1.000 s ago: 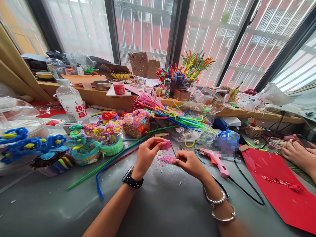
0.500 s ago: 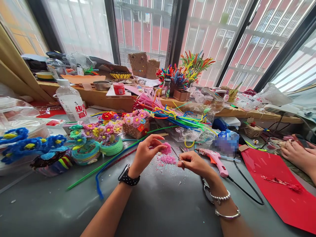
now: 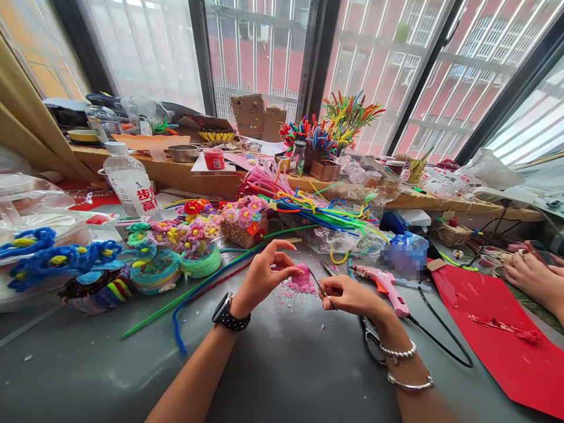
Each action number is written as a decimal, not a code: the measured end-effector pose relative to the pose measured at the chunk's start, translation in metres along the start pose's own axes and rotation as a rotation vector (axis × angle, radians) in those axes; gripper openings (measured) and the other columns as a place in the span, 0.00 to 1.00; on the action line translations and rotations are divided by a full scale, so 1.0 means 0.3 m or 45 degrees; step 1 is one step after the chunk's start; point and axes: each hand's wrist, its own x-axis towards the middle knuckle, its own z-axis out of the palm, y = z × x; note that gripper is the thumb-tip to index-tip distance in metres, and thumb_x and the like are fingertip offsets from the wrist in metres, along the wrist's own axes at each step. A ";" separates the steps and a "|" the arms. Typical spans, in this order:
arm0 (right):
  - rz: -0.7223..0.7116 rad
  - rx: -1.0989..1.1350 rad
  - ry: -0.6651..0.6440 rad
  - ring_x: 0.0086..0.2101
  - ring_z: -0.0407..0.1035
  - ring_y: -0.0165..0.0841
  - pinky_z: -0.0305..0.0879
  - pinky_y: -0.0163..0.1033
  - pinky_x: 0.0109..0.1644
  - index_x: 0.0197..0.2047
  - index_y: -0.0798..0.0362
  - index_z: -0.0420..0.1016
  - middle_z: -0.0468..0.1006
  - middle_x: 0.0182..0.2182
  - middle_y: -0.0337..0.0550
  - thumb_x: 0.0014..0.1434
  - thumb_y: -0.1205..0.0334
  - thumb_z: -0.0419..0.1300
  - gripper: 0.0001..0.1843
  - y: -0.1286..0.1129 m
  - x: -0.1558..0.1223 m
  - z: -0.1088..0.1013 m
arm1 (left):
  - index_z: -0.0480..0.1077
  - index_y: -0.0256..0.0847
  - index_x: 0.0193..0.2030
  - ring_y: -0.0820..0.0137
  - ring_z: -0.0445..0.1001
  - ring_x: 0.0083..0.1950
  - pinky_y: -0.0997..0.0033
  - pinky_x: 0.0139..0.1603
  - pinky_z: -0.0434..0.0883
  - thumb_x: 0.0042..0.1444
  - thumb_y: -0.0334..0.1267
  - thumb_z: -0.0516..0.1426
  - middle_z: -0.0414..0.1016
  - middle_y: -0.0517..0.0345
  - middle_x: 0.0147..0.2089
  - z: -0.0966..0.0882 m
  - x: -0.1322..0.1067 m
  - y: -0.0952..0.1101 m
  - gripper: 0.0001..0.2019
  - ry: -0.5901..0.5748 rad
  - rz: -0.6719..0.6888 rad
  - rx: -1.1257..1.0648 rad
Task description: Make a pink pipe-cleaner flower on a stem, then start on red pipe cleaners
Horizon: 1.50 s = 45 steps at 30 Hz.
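Observation:
My left hand (image 3: 264, 273) hovers just over the grey table (image 3: 282, 370), fingers loosely curled and apart, thumb tip beside a small pile of pink fluff (image 3: 302, 281). I see nothing held in it. My right hand (image 3: 352, 296) is closed in a pinch on a thin dark wire (image 3: 316, 281) that slants up-left over the fluff. A black watch is on my left wrist and bracelets are on my right. Scissors (image 3: 370, 342) lie under my right wrist.
A pink glue gun (image 3: 384, 285) with a black cord lies right of my hands, beside a red paper sheet (image 3: 497, 341). Another person's hands (image 3: 531, 276) rest at the far right. Pipe-cleaner flowers (image 3: 198, 235), a water bottle (image 3: 131, 185) and loose green stems (image 3: 198, 288) crowd the left.
The pink tuft that my left hand held at its fingertips is gone from them and the hand has dropped toward the pile. My right hand has moved down and right with the wire.

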 end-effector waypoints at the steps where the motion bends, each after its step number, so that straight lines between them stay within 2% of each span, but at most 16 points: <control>1: 0.013 -0.019 -0.003 0.20 0.46 0.23 0.41 0.30 0.21 0.20 0.54 0.58 0.51 0.16 0.30 0.45 0.54 0.57 0.14 -0.003 -0.001 -0.001 | 0.59 0.39 0.40 0.73 0.70 0.26 0.73 0.31 0.66 0.44 0.42 0.58 0.71 0.61 0.24 0.000 0.000 -0.001 0.18 -0.008 0.001 0.007; 9: 0.013 0.033 -0.033 0.20 0.45 0.22 0.40 0.30 0.21 0.16 0.55 0.54 0.51 0.15 0.30 0.44 0.57 0.58 0.17 -0.001 -0.007 -0.013 | 0.56 0.40 0.36 0.73 0.70 0.27 0.72 0.32 0.66 0.45 0.42 0.57 0.71 0.62 0.25 -0.010 0.000 -0.010 0.15 -0.139 0.008 0.051; 15: 0.035 0.077 0.014 0.19 0.47 0.22 0.41 0.29 0.21 0.15 0.55 0.55 0.53 0.14 0.31 0.46 0.61 0.55 0.15 0.004 -0.004 -0.013 | 0.55 0.41 0.35 0.72 0.71 0.28 0.72 0.34 0.66 0.45 0.42 0.56 0.72 0.62 0.25 -0.020 0.004 -0.012 0.14 -0.155 0.014 0.136; 26: 0.054 -0.102 -0.013 0.19 0.48 0.22 0.41 0.29 0.20 0.15 0.55 0.57 0.53 0.13 0.29 0.42 0.55 0.60 0.17 -0.009 -0.010 -0.013 | 0.55 0.42 0.36 0.72 0.72 0.27 0.73 0.31 0.65 0.45 0.40 0.56 0.74 0.60 0.26 -0.016 -0.001 -0.014 0.14 -0.248 0.045 0.211; 28: 0.059 -0.079 -0.032 0.19 0.50 0.22 0.41 0.29 0.20 0.14 0.55 0.56 0.54 0.13 0.29 0.42 0.57 0.59 0.17 -0.005 -0.011 -0.012 | 0.55 0.42 0.36 0.72 0.72 0.27 0.74 0.31 0.65 0.45 0.40 0.56 0.74 0.61 0.26 -0.016 -0.001 -0.015 0.14 -0.268 0.044 0.218; 32: 0.084 0.065 -0.094 0.21 0.62 0.25 0.41 0.29 0.20 0.14 0.55 0.53 0.56 0.13 0.32 0.45 0.62 0.55 0.15 0.008 -0.012 -0.014 | 0.56 0.42 0.35 0.72 0.72 0.28 0.74 0.32 0.65 0.44 0.40 0.57 0.74 0.62 0.26 -0.016 -0.002 -0.014 0.14 -0.289 0.029 0.249; 34: 0.086 0.094 -0.030 0.21 0.62 0.26 0.42 0.29 0.20 0.14 0.55 0.54 0.56 0.14 0.32 0.45 0.60 0.55 0.16 0.014 -0.010 -0.018 | 0.57 0.41 0.35 0.72 0.72 0.28 0.74 0.32 0.65 0.44 0.40 0.58 0.73 0.62 0.26 -0.015 0.000 -0.016 0.14 -0.282 0.018 0.220; 37: 0.109 -0.008 0.265 0.18 0.56 0.23 0.44 0.30 0.21 0.14 0.56 0.59 0.57 0.13 0.32 0.45 0.54 0.57 0.18 0.022 0.003 -0.022 | 0.60 0.40 0.38 0.72 0.71 0.29 0.72 0.34 0.66 0.45 0.41 0.57 0.72 0.61 0.26 -0.014 0.007 -0.019 0.15 -0.182 -0.017 0.118; 40: 0.271 -0.182 0.504 0.17 0.54 0.24 0.46 0.31 0.21 0.13 0.56 0.63 0.59 0.12 0.33 0.44 0.50 0.57 0.19 0.035 0.019 -0.017 | 0.62 0.37 0.42 0.70 0.72 0.32 0.70 0.36 0.68 0.46 0.42 0.56 0.73 0.56 0.30 -0.016 0.013 -0.018 0.17 -0.079 -0.104 -0.076; 42: 0.409 -0.262 0.561 0.17 0.56 0.25 0.48 0.32 0.22 0.12 0.55 0.63 0.62 0.10 0.34 0.45 0.51 0.58 0.19 0.048 0.028 -0.008 | 0.64 0.36 0.42 0.69 0.72 0.34 0.69 0.36 0.68 0.46 0.42 0.56 0.73 0.53 0.34 -0.017 0.015 -0.014 0.17 -0.073 -0.190 -0.224; 45: 0.518 -0.277 0.538 0.15 0.61 0.27 0.53 0.32 0.22 0.11 0.54 0.64 0.68 0.11 0.39 0.47 0.56 0.57 0.18 0.070 0.037 0.006 | 0.67 0.35 0.40 0.70 0.72 0.35 0.69 0.38 0.69 0.44 0.42 0.58 0.73 0.51 0.38 -0.012 0.013 -0.010 0.17 -0.072 -0.306 -0.379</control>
